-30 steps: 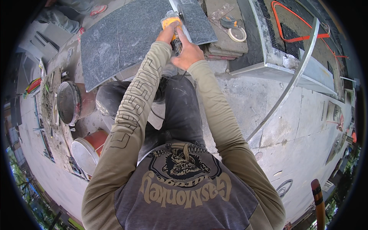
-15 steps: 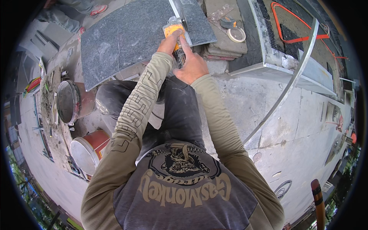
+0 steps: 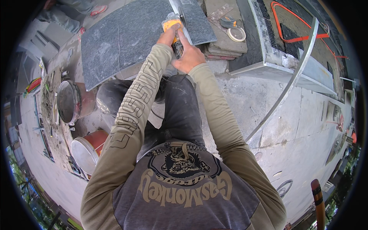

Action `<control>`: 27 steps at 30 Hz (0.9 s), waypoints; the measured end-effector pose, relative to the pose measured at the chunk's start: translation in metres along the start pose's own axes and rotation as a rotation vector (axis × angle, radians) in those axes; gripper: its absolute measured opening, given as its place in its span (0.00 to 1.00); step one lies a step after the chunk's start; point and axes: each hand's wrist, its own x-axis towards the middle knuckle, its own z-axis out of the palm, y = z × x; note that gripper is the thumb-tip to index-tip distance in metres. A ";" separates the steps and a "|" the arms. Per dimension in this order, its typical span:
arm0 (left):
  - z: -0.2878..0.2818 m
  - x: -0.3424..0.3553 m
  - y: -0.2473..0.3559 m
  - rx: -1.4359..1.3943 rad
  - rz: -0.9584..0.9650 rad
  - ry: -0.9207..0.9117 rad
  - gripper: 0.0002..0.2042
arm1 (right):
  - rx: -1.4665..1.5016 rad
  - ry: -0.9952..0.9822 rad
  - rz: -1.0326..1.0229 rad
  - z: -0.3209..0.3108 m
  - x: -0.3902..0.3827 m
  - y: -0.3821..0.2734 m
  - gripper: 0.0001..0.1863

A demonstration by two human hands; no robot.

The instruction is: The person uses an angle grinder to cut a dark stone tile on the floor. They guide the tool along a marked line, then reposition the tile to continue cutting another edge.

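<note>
Both hands on a yellow-bodied angle grinder (image 3: pixel 173 27) at the far edge of a dark grey stone slab (image 3: pixel 126 38). Left hand (image 3: pixel 167 37) grips the front of the tool, fingers wrapped round the yellow housing; right hand (image 3: pixel 189 57) closes round the dark rear handle, fingers curled tight on it. The disc sits where the big slab meets a smaller grey piece (image 3: pixel 197 21) on the right, so the cut line appears to run between them. To do this well, I judge: keep both wrists locked, the disc in line with the kerf, and feed slowly away from the body, knees (image 3: pixel 115 96) kept back from the slab's near edge. Room is tight on the right: stacked pavers with a tape roll (image 3: pixel 236 33) lie just beside, and a metal grille frame (image 3: pixel 268 42) stands beyond. Left side open over the slab; two buckets (image 3: pixel 71 101) sit well apart, lower left.
</note>
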 end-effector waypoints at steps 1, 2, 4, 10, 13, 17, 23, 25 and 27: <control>0.001 0.002 0.001 0.009 0.002 -0.008 0.23 | -0.010 -0.010 0.012 0.000 0.004 0.000 0.61; 0.002 0.004 0.003 0.018 0.004 -0.008 0.23 | -0.020 -0.020 0.024 0.000 0.007 0.000 0.61; 0.001 0.013 0.005 0.036 0.011 -0.002 0.24 | -0.025 -0.024 0.024 -0.001 0.012 -0.001 0.61; -0.014 0.044 0.004 0.092 0.043 0.013 0.31 | -0.027 -0.075 0.040 -0.006 0.021 -0.010 0.62; -0.008 0.038 0.005 0.025 0.064 -0.015 0.27 | -0.038 -0.079 0.039 -0.007 0.020 -0.009 0.62; 0.004 -0.003 0.011 -0.084 0.009 -0.084 0.22 | -0.068 -0.024 0.030 -0.004 0.007 -0.004 0.62; 0.002 -0.035 -0.006 -0.072 -0.009 -0.069 0.19 | -0.032 0.024 -0.012 0.005 -0.029 0.004 0.60; 0.003 -0.039 -0.011 -0.088 -0.013 -0.068 0.19 | -0.030 0.018 -0.013 0.004 -0.035 0.004 0.60; 0.004 -0.040 -0.015 -0.082 -0.012 -0.071 0.20 | -0.017 0.018 -0.025 0.003 -0.038 0.007 0.60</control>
